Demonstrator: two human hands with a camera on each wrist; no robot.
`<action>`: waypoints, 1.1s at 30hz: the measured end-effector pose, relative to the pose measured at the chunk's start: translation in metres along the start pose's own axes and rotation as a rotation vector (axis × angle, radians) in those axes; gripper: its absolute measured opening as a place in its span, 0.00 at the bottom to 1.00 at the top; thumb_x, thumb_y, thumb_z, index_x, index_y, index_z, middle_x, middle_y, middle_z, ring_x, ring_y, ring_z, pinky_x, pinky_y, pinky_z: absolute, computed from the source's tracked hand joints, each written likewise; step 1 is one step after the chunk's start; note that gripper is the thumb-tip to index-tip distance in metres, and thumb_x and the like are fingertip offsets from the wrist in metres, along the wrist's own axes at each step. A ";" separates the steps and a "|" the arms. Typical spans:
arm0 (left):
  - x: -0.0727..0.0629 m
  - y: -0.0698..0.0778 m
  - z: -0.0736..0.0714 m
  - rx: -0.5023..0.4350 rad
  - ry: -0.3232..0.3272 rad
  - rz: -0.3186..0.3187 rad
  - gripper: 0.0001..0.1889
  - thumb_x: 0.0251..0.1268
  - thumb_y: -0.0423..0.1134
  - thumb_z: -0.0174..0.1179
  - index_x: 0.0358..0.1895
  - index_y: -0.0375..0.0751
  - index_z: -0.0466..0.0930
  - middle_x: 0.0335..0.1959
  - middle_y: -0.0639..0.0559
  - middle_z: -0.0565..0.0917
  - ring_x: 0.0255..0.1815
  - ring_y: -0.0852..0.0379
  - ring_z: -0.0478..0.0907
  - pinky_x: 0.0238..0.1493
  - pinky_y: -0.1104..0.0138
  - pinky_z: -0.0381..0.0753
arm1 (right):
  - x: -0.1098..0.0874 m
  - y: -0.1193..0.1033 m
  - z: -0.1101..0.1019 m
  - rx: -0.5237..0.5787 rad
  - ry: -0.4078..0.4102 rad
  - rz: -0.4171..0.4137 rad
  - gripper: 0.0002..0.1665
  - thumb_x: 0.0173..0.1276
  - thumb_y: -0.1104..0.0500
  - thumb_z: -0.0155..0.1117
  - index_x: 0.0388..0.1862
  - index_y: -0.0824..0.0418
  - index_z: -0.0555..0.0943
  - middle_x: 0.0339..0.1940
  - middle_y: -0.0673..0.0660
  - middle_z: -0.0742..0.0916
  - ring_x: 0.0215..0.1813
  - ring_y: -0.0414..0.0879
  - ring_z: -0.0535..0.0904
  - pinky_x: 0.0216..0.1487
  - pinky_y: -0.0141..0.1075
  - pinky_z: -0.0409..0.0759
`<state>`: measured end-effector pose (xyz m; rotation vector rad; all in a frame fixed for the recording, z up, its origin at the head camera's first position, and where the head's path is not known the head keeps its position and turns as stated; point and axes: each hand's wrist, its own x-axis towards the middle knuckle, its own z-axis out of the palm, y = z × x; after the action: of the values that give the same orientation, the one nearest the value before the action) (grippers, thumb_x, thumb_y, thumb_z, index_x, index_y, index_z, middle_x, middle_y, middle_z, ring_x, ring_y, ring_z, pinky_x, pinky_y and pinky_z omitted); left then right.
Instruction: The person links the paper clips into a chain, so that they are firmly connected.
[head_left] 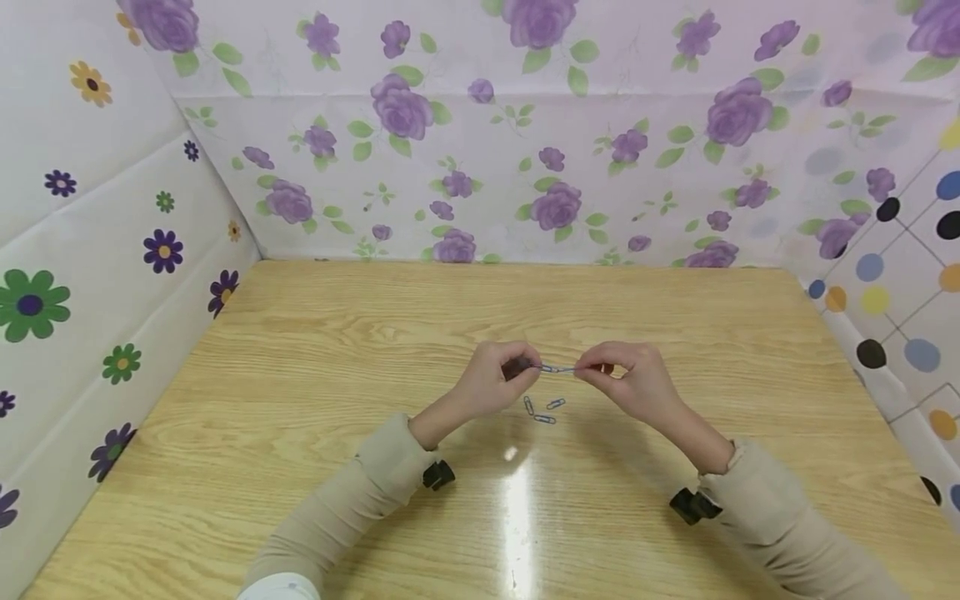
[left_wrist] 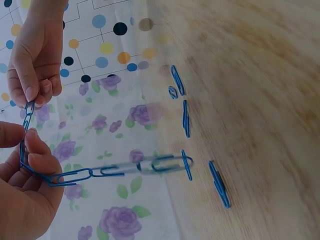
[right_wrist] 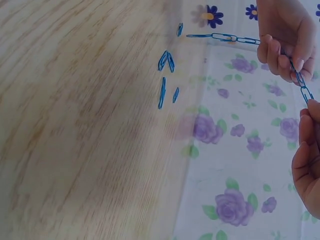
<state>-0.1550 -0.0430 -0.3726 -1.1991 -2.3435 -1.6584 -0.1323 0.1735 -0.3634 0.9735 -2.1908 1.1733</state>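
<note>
The paper-clip chain (head_left: 551, 368) is blue, thin and slightly glossy, each clip a long double loop of wire hooked through its neighbour. It is in both my hands above the wood-grain tabletop (head_left: 375, 333), drawn out in a nearly level line between them. My left hand (head_left: 497, 379) pinches it with thumb and fingertips, and my right hand (head_left: 636, 383) pinches its other part between thumb and forefinger, so the fingertips of both are narrowed onto wire. My forearms come in from the two lower corners, in beige sleeves (head_left: 765, 500), and my hands face each other, near but apart, wrists bent inward.

From my head I see only the short stretch between my hands and three loose blue paper clips (head_left: 545, 419) on the wood below. The left wrist view adds a longer tail of linked clips, hanging from my left hand down toward the tabletop, its far links blurred; I cannot tell whether its end touches the wood. Both wrist views show five loose clips, lying near one another; in the right wrist view two of them lean together at one end.
</note>
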 end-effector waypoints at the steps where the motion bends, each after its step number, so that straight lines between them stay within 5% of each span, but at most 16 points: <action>1: 0.000 0.000 0.000 -0.007 0.000 0.001 0.03 0.56 0.24 0.55 0.30 0.30 0.78 0.21 0.44 0.78 0.16 0.64 0.67 0.17 0.73 0.68 | 0.001 -0.004 0.000 0.001 0.002 0.010 0.13 0.42 0.79 0.69 0.23 0.63 0.83 0.23 0.55 0.85 0.22 0.41 0.77 0.26 0.24 0.72; 10: 0.001 -0.004 0.003 0.011 -0.028 0.064 0.08 0.55 0.28 0.60 0.39 0.29 0.77 0.17 0.50 0.75 0.15 0.66 0.66 0.17 0.73 0.68 | 0.013 -0.033 -0.003 0.006 -0.028 0.099 0.08 0.47 0.78 0.67 0.25 0.69 0.83 0.23 0.59 0.85 0.22 0.45 0.78 0.24 0.30 0.75; 19: 0.002 -0.006 0.007 0.031 -0.015 0.073 0.05 0.59 0.26 0.55 0.31 0.32 0.81 0.11 0.56 0.69 0.11 0.67 0.59 0.14 0.75 0.60 | 0.013 -0.033 0.000 0.029 -0.044 0.117 0.08 0.47 0.78 0.66 0.26 0.70 0.82 0.23 0.61 0.85 0.22 0.46 0.78 0.25 0.32 0.76; 27: 0.001 -0.003 0.002 0.018 -0.026 0.081 0.05 0.61 0.26 0.53 0.31 0.32 0.79 0.14 0.54 0.70 0.13 0.67 0.60 0.15 0.74 0.61 | 0.002 -0.009 0.007 0.050 -0.055 0.143 0.09 0.48 0.76 0.67 0.29 0.67 0.83 0.25 0.58 0.85 0.24 0.43 0.77 0.24 0.32 0.75; 33: -0.001 -0.004 -0.001 0.030 -0.026 0.068 0.05 0.62 0.26 0.53 0.32 0.33 0.78 0.15 0.54 0.71 0.14 0.66 0.61 0.16 0.74 0.62 | -0.007 0.010 0.009 0.035 -0.159 0.293 0.06 0.54 0.69 0.68 0.31 0.61 0.84 0.27 0.51 0.85 0.27 0.39 0.76 0.27 0.31 0.75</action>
<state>-0.1568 -0.0447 -0.3756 -1.2870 -2.3062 -1.5902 -0.1366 0.1726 -0.3779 0.8019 -2.5133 1.3057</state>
